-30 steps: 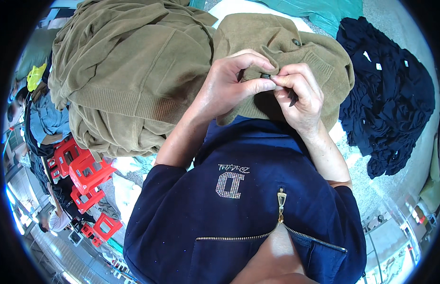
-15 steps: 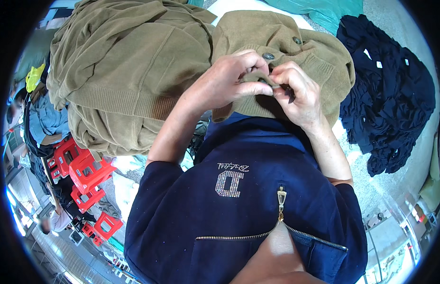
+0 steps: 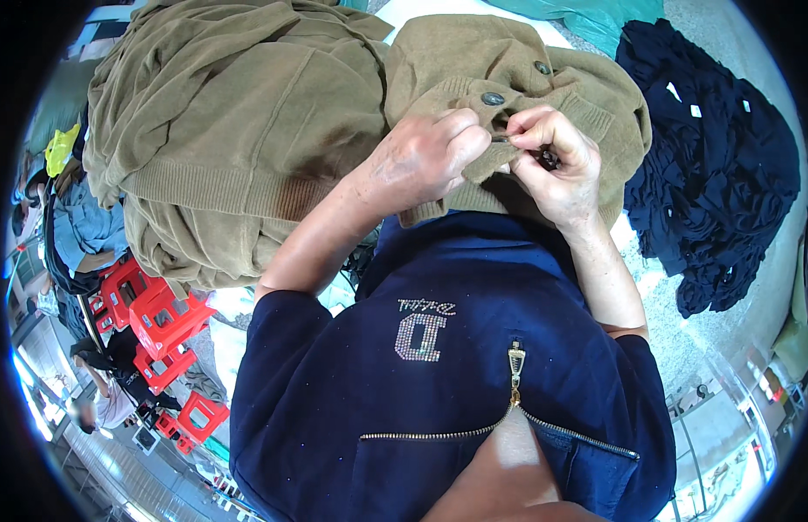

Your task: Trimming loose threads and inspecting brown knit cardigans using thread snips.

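An olive-brown knit cardigan (image 3: 465,56) lies bunched in front of me, with large dark buttons (image 3: 493,99) on its ribbed front band. My left hand (image 3: 430,157) is closed on the edge of this band, fingers curled over the cloth. Close beside it, my right hand (image 3: 560,165) pinches the same edge between thumb and forefinger. A small dark object (image 3: 549,157) shows inside the curl of my right fingers; its kind is hidden. A folded flap of the band (image 3: 489,163) hangs between the two hands.
A big heap of olive-brown knitwear (image 3: 230,122) rises at the left. On the right lies a pile of dark navy garments (image 3: 708,165) with white tags. Green plastic sheeting (image 3: 587,19) is at the far edge. Red stools (image 3: 165,317) stand at the left, with people beyond them.
My left hand has turned over, its knuckles now uppermost and its thumb hidden. The band's edge has been folded down between my hands. My right hand has shifted slightly right.
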`<state>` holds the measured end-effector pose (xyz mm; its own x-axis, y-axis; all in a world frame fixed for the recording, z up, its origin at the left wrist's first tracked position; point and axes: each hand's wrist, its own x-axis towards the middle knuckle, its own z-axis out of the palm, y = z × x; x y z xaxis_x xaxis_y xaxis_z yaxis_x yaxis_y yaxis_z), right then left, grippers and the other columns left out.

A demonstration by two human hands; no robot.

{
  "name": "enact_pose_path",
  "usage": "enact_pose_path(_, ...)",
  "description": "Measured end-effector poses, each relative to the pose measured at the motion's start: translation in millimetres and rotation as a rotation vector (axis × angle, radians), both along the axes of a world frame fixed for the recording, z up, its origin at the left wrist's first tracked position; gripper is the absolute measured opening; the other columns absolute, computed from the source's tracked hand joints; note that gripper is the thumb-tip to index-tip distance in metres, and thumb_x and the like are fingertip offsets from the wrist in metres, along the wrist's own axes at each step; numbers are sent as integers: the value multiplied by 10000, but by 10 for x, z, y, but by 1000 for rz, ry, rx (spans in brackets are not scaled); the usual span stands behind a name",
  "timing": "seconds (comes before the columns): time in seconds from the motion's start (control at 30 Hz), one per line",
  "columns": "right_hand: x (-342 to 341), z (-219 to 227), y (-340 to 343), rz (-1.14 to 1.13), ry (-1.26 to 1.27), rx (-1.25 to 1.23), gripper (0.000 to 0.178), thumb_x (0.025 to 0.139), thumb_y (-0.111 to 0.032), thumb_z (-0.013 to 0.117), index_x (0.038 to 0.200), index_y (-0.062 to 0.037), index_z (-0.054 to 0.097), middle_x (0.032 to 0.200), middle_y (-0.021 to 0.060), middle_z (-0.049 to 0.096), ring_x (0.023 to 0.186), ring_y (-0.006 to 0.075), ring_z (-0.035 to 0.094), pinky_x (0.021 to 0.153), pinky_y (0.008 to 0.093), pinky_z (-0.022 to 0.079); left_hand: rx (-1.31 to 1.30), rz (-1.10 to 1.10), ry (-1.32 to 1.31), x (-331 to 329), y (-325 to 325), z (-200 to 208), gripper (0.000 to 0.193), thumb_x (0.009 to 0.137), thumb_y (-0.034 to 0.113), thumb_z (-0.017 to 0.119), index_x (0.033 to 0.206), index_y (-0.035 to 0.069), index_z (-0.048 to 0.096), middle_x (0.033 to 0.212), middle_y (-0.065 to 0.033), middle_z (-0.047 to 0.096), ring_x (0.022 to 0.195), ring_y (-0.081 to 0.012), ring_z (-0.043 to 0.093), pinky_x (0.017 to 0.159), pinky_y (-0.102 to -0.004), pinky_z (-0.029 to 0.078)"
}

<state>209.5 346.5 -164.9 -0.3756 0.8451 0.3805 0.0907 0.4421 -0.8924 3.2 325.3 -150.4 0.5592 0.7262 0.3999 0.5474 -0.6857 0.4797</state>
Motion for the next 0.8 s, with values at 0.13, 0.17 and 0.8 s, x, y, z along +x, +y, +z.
enact_pose_path(0.13, -18, -28, -59, -53, 94, -125, 170, 698, 94, 643, 802, -14, 563, 874, 94, 649, 828, 159, 649, 720, 269, 506, 115, 43, -27, 37, -28, -115, 335, 561, 6, 693, 847, 38, 522, 787, -92, 505, 679, -270, 595, 537, -356, 489)
enact_pose_path(0.17, -21, -34, -67, -53, 96, -126, 170, 698, 94, 643, 802, -14, 563, 874, 94, 649, 828, 159, 649, 720, 269, 506, 114, 43, -25, 52, -27, -118, 335, 561, 6, 693, 847, 38, 522, 787, -92, 505, 679, -270, 595, 537, -356, 489)
enact_pose_path(0.8, 25, 43, -196, -10, -164, 507, 194, 718, -23, 731, 901, -27, 667, 906, 114, 632, 701, 237, 659, 575, 305, 535, -126, 272, -527, 187, -254, -204, 349, 683, -127, 518, 1007, -36, 608, 1005, -175, 655, 922, -274, 657, 835, -329, 511)
